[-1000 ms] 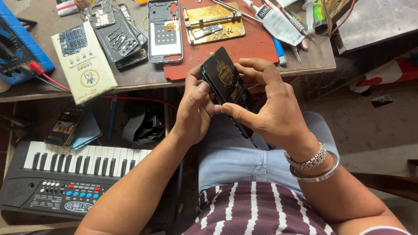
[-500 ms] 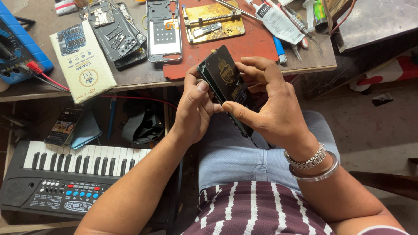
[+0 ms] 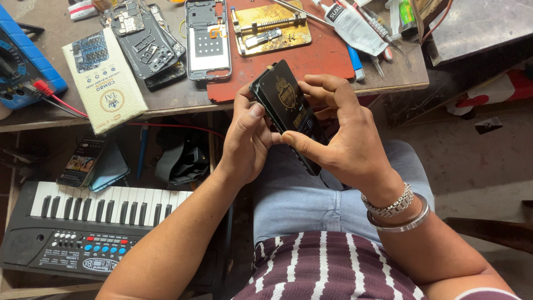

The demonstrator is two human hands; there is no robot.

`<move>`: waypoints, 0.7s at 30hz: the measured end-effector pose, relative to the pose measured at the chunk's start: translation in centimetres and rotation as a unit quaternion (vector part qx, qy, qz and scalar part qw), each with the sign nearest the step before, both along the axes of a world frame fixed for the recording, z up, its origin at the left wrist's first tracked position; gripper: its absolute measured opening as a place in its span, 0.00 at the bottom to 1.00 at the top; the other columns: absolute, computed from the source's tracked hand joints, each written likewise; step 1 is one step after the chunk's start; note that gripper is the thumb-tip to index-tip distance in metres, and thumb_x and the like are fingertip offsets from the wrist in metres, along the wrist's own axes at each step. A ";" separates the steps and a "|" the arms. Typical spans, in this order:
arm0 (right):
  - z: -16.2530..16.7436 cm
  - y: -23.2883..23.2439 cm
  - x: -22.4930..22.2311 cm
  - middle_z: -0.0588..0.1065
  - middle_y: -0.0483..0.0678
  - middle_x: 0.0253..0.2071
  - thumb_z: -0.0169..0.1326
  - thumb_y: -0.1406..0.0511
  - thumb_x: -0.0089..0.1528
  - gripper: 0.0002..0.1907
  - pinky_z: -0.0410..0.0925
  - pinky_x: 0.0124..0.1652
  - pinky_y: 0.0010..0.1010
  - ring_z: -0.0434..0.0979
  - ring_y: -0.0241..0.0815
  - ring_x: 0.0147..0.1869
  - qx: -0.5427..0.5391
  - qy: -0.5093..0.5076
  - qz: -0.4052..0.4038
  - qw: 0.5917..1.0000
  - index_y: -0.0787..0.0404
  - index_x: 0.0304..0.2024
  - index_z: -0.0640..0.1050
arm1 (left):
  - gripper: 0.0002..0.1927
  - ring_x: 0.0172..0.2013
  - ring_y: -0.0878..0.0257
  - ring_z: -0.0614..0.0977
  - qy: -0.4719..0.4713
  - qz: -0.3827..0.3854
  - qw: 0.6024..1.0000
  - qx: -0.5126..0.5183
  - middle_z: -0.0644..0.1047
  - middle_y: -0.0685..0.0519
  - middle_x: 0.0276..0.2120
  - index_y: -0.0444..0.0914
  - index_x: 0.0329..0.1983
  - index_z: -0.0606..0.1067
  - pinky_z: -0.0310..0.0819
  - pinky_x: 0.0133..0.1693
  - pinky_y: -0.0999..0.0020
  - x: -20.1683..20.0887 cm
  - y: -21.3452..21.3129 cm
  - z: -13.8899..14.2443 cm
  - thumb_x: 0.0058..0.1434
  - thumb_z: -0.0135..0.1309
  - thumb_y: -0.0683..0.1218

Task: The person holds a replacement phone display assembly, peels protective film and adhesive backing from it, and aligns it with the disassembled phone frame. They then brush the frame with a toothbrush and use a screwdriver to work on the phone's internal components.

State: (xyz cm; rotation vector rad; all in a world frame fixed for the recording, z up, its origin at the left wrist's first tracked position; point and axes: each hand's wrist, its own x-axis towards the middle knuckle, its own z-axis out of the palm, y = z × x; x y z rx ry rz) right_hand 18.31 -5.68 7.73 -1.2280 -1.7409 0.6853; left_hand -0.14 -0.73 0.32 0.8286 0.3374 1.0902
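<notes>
my left hand [image 3: 247, 141] and right hand [image 3: 341, 133] both grip the flat black rectangular phone panel [image 3: 288, 108] above my lap.

Head cam, steep down, close over lap.

Phone repair workshop: table [image 3: 166, 100] carrying red work mat [image 3: 311, 61]; on the mat, brass clamping jig [image 3: 272, 28]; left of it, opened phone frames [image 3: 208, 36]; further left, blue multimeter [image 3: 25, 61].

Black phone panel [image 3: 288, 111] (gold emblem)
</notes>
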 end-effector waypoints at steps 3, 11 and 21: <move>0.0 0.0 0.0 0.79 0.55 0.60 0.71 0.61 0.57 0.40 0.75 0.55 0.31 0.83 0.41 0.57 -0.008 0.009 -0.001 1.000 0.63 0.66 0.65 | 0.38 0.62 0.53 0.75 -0.002 0.001 1.000 0.001 0.66 0.41 0.64 0.38 0.73 0.51 0.83 0.54 0.55 0.0 0.0 0.1 0.68 0.52 0.57; -0.1 0.0 -0.1 0.79 0.55 0.60 0.71 0.62 0.57 0.40 0.75 0.56 0.32 0.83 0.41 0.57 -0.001 0.001 -0.005 1.000 0.63 0.66 0.65 | 0.36 0.62 0.52 0.75 -0.009 0.000 1.000 -0.002 0.67 0.41 0.63 0.38 0.71 0.51 0.82 0.54 0.54 0.1 0.0 0.0 0.68 0.52 0.57; -0.2 0.0 -0.1 0.79 0.55 0.60 0.71 0.61 0.58 0.40 0.75 0.56 0.33 0.83 0.43 0.59 -0.003 -0.002 -0.004 1.000 0.62 0.66 0.65 | 0.37 0.63 0.52 0.75 -0.008 0.000 1.000 -0.005 0.65 0.41 0.64 0.38 0.73 0.51 0.81 0.56 0.53 0.1 -0.1 0.1 0.68 0.51 0.56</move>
